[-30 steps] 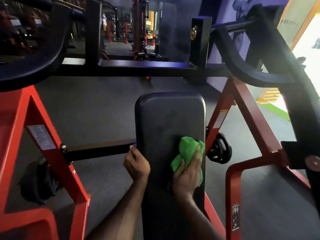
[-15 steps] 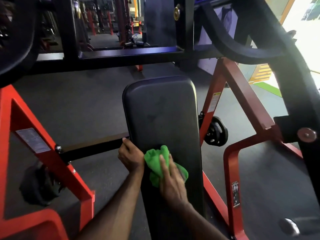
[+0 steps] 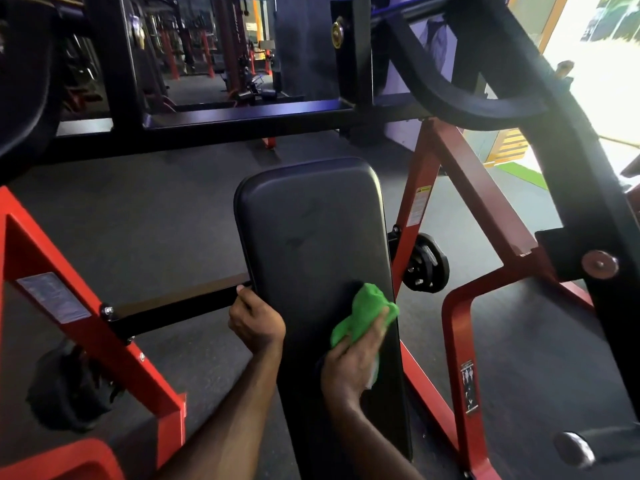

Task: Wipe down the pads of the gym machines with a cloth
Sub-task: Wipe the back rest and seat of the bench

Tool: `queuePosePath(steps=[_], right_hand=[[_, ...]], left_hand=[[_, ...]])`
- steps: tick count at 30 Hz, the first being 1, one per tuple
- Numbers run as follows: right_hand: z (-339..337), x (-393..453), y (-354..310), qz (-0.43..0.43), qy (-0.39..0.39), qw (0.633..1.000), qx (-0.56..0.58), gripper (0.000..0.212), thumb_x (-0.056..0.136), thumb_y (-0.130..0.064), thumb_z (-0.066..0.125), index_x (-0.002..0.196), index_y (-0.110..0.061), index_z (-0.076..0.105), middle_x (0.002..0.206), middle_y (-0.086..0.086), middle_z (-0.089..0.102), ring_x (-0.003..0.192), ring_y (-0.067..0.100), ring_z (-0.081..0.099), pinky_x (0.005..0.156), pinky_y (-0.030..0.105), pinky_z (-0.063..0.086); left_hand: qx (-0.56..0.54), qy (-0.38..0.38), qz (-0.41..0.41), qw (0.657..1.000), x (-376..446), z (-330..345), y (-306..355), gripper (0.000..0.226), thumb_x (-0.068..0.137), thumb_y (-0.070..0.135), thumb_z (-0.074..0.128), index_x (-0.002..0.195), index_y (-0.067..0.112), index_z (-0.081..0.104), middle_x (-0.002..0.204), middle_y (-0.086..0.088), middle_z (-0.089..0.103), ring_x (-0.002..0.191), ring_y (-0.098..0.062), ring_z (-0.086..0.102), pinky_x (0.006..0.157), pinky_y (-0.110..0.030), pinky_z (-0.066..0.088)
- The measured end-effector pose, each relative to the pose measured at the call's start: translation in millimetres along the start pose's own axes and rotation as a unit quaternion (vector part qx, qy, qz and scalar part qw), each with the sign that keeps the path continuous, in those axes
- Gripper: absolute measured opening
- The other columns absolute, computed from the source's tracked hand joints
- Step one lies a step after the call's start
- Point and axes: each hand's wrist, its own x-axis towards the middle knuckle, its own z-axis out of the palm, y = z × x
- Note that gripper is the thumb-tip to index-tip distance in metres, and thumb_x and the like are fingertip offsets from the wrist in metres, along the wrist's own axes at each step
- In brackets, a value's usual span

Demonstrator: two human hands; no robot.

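Under the right hand (image 3: 353, 362), green cloth (image 3: 363, 311) presses against black pad (image 3: 311, 230).

The upper stretch of the pad (image 3: 311, 230) lies bare ahead of my right hand (image 3: 353, 362). To that hand's right, the red frame leg (image 3: 412, 216) and a black weight plate (image 3: 427, 263) crowd the pad's edge. My left hand (image 3: 256, 322) sits against the black crossbar (image 3: 180, 306). Overhead, a black beam (image 3: 242, 117) closes the space.
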Motion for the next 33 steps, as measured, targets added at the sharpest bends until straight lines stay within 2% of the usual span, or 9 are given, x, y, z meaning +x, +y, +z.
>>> queuePosePath(steps=[2,4,8,13,17,21,25,30,33], right_hand=[[-2.5,-7.1,3.3,-0.126,-0.069,0.989,-0.031,0.09,0.099,-0.006,0.052,0.166,-0.029,-0.003,0.174,0.002,-0.002,0.141,-0.004,0.017,0.109,0.028,0.035],[-13.3,6.7,24.3,-0.178,-0.097,0.978,-0.043,0.085,0.102,-0.01,0.051,0.166,-0.034,0.0,0.174,0.0,0.005,0.148,0.005,0.021,0.113,0.034,0.037],[-19.2,12.4,21.5,0.014,0.004,1.0,-0.006,0.093,0.102,-0.009,0.051,0.162,-0.045,-0.009,0.174,0.001,0.009,0.153,0.022,0.029,0.114,0.041,0.039],[-21.2,26.1,19.5,-0.138,-0.049,0.988,-0.037,0.084,0.103,-0.009,0.052,0.166,-0.032,0.001,0.174,0.001,0.006,0.148,0.004,0.022,0.113,0.033,0.035],[-19.8,38.3,9.2,0.052,0.048,0.997,0.008,0.086,0.102,-0.008,0.051,0.163,-0.039,-0.001,0.173,0.007,0.013,0.15,0.03,0.034,0.106,0.039,0.043],[-18.5,36.6,8.9,-0.126,-0.025,0.991,-0.036,0.082,0.105,-0.014,0.051,0.166,-0.032,0.0,0.174,0.002,0.006,0.154,0.016,0.018,0.115,0.034,0.03],[-24.8,61.8,19.6,0.078,0.055,0.995,0.016,0.08,0.104,-0.013,0.05,0.165,-0.033,0.001,0.165,0.011,0.027,0.141,0.031,0.043,0.104,0.043,0.047],[-20.6,83.5,-7.4,-0.058,0.044,0.997,0.005,0.073,0.106,-0.018,0.051,0.166,-0.029,0.01,0.164,0.007,0.029,0.133,0.015,0.04,0.098,0.034,0.043],[-31.6,86.9,13.1,0.082,0.051,0.995,0.034,0.072,0.104,-0.015,0.049,0.165,-0.03,0.015,0.15,0.017,0.046,0.126,0.03,0.052,0.091,0.037,0.043]], left_hand=[[0.004,0.001,0.013,1.0,1.0,0.3,-1.6,0.055,0.106,0.032,0.035,0.084,-0.008,0.066,0.088,-0.031,0.067,0.083,-0.045,0.059,0.069,-0.036,0.035],[0.004,0.0,0.017,1.0,2.3,0.4,-3.3,0.056,0.107,0.032,0.035,0.081,-0.008,0.065,0.085,-0.03,0.067,0.081,-0.045,0.059,0.068,-0.036,0.034],[0.01,0.003,0.009,1.0,2.9,2.0,-6.0,0.076,0.103,0.055,0.024,0.083,-0.004,0.066,0.09,-0.03,0.068,0.087,-0.047,0.061,0.073,-0.044,0.044],[0.005,-0.017,0.06,0.998,-4.5,2.9,0.6,0.085,0.098,0.067,0.022,0.091,-0.002,0.072,0.092,-0.026,0.071,0.089,-0.045,0.062,0.07,-0.035,0.037],[0.003,-0.022,0.082,0.996,-4.7,-2.8,1.0,0.078,0.097,0.066,0.029,0.09,0.003,0.073,0.087,-0.021,0.072,0.082,-0.038,0.063,0.07,-0.031,0.035],[-0.006,-0.031,0.089,0.996,-4.0,-5.9,2.0,0.072,0.095,0.067,0.035,0.08,0.006,0.069,0.068,-0.011,0.062,0.067,-0.019,0.05,0.068,-0.029,0.034],[-0.001,-0.03,0.089,0.996,-4.5,-5.4,0.6,0.071,0.094,0.067,0.035,0.076,0.006,0.066,0.063,0.0,0.052,0.066,-0.021,0.048,0.067,-0.03,0.034],[-0.007,-0.041,0.087,0.995,-3.5,-1.0,5.5,0.071,0.095,0.067,0.035,0.082,0.006,0.069,0.068,0.001,0.056,0.069,-0.019,0.05,0.068,-0.03,0.035],[-0.001,-0.041,0.082,0.996,-3.9,-4.3,1.2,0.071,0.095,0.069,0.034,0.081,0.007,0.068,0.068,0.0,0.057,0.07,-0.02,0.05,0.069,-0.031,0.035]])
